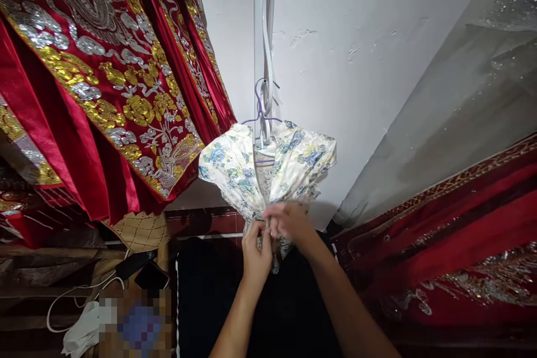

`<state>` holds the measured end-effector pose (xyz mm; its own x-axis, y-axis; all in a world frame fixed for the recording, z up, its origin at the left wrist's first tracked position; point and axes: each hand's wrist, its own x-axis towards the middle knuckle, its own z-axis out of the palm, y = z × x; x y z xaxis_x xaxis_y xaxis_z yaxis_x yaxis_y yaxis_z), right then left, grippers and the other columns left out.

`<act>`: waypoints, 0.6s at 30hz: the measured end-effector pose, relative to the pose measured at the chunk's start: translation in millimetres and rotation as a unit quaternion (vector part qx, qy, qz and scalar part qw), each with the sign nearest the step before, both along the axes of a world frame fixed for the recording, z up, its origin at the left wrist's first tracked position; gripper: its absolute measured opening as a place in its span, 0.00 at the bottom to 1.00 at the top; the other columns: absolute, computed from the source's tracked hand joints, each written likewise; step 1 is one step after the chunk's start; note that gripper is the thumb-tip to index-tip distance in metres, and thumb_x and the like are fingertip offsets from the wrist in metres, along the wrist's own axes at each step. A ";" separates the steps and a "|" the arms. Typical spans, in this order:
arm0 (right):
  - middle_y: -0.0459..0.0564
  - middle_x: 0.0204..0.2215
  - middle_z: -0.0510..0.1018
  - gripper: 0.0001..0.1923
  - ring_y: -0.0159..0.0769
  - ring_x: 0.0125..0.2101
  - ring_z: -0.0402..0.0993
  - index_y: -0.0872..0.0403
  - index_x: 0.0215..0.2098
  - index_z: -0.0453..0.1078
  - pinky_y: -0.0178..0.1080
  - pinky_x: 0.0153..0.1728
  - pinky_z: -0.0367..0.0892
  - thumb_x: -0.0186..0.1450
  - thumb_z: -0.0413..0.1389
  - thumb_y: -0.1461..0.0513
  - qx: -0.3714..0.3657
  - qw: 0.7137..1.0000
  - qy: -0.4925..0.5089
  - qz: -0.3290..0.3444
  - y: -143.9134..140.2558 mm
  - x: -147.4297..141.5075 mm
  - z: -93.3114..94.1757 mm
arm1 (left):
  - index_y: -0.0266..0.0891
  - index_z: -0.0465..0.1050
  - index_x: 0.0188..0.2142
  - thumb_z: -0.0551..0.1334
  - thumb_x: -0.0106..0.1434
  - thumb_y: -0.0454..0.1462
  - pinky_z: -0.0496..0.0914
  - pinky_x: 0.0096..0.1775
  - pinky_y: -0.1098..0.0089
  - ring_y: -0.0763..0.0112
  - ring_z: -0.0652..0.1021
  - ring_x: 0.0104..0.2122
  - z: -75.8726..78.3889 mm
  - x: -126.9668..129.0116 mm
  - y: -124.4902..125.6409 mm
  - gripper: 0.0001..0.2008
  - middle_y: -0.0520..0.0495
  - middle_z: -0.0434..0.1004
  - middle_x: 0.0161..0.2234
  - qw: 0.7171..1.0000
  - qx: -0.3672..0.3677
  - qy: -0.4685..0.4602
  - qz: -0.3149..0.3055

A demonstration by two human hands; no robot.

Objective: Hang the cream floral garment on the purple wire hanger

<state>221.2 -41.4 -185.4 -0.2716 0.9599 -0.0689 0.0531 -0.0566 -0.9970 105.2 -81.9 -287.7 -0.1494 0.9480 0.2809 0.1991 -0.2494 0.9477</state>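
Note:
A white dress [293, 165] with a blue and yellow flower print hangs by its shoulders on a purple hanger [259, 102]. Its front neckline is a deep V, and its lower part is mostly hidden by my arms. At the waist, my left hand [257, 249] pinches the fabric or a narrow tie. My right hand [288, 222], slightly blurred, is closed at the same spot, touching the left fingertips. A short strip [275, 263] dangles below the hands. Exactly what lies between the fingers is partly hidden.
Red garments with gold and silver embroidery [138, 106] hang at the left. Sheer plastic [403, 151] covers another red garment [461, 246] at the right. A white pole [260, 22] runs up the wall. Low at the left are a phone [151, 277] and a white cable [52, 313].

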 end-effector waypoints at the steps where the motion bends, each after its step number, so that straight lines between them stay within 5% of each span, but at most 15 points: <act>1: 0.43 0.11 0.71 0.16 0.27 0.13 0.57 0.55 0.26 0.76 0.33 0.19 0.54 0.65 0.57 0.53 0.017 1.000 0.013 -0.019 12.4 3.7 17.4 | 0.42 0.70 0.35 0.56 0.70 0.42 0.68 0.42 0.64 0.61 0.73 0.36 -2.3 0.7 2.4 0.09 0.45 0.72 0.33 1.000 0.012 0.026 0.000; 7: 0.43 0.15 0.70 0.13 0.23 0.15 0.57 0.58 0.26 0.73 0.29 0.16 0.53 0.65 0.60 0.58 0.154 0.976 0.126 -0.088 78.7 5.3 112.1 | 0.42 0.68 0.34 0.55 0.71 0.40 0.66 0.39 0.65 0.61 0.72 0.35 -17.2 1.1 14.0 0.09 0.45 0.70 0.32 0.993 0.038 0.101 -0.043; 11: 0.44 0.14 0.70 0.12 0.23 0.14 0.57 0.58 0.27 0.73 0.29 0.16 0.52 0.65 0.58 0.58 0.201 0.967 0.125 -0.091 76.9 2.3 122.1 | 0.41 0.68 0.33 0.55 0.71 0.41 0.65 0.38 0.66 0.64 0.72 0.33 -1.3 -11.8 25.4 0.10 0.48 0.69 0.31 0.988 0.022 0.116 -0.098; 14: 0.43 0.14 0.71 0.13 0.24 0.14 0.57 0.57 0.28 0.73 0.29 0.16 0.52 0.67 0.56 0.58 0.212 0.970 0.096 -0.067 63.5 2.6 112.9 | 0.41 0.70 0.46 0.56 0.72 0.41 0.67 0.43 0.67 0.65 0.74 0.38 51.7 -24.3 41.7 0.09 0.47 0.73 0.36 0.990 0.071 0.070 -0.104; 18: 0.43 0.13 0.70 0.14 0.25 0.14 0.59 0.56 0.26 0.72 0.30 0.18 0.55 0.67 0.54 0.58 0.234 0.969 0.062 -0.045 52.6 -1.4 114.6 | 0.45 0.64 0.62 0.56 0.72 0.41 0.67 0.44 0.68 0.66 0.74 0.37 152.9 -32.7 70.7 0.20 0.48 0.74 0.38 0.975 0.208 0.062 -0.044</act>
